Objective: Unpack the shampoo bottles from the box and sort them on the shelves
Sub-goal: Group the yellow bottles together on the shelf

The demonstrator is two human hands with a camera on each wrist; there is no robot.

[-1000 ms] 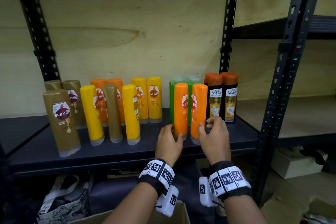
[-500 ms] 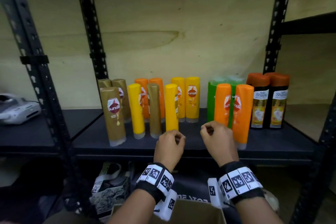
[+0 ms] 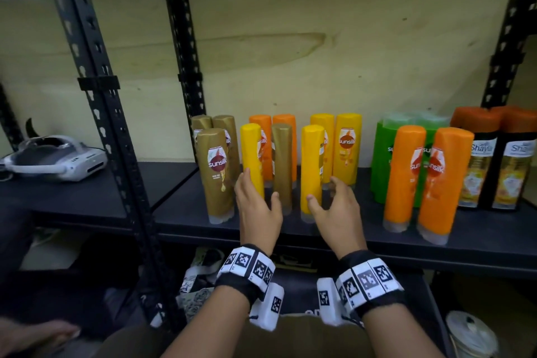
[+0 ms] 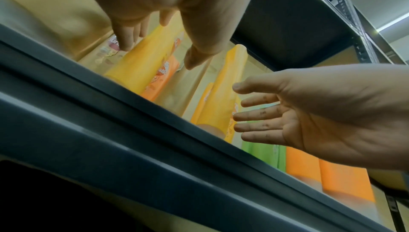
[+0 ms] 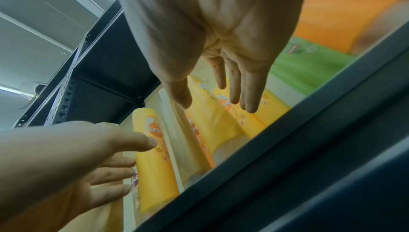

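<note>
Shampoo bottles stand in groups on the dark shelf [image 3: 186, 212]. My left hand [image 3: 258, 197] is open, its fingers spread at the front yellow bottle [image 3: 252, 154]. A gold bottle [image 3: 282, 163] stands between my hands. My right hand [image 3: 324, 192] is open too, thumb and fingers on either side of the second front yellow bottle [image 3: 312, 166], without closing on it. The left wrist view shows the left hand [image 4: 159, 50] spread before the yellow bottle [image 4: 141, 67] and the right hand [image 4: 265, 113] flat and open. The right wrist view shows the right hand [image 5: 212, 102] with straight fingers.
Gold bottles [image 3: 216, 171] stand left. Green bottles [image 3: 382, 160], two orange bottles [image 3: 404, 177] and dark bottles [image 3: 479, 166] stand right. Black uprights [image 3: 98, 113] flank the bay. A white device [image 3: 55, 160] lies on the left shelf. A cardboard box edge [image 3: 290, 334] is below my wrists.
Both hands have moved left from the two orange bottles to the yellow and gold bottles. Half a second ago they were curled; now the fingers are spread. My view has turned left.
</note>
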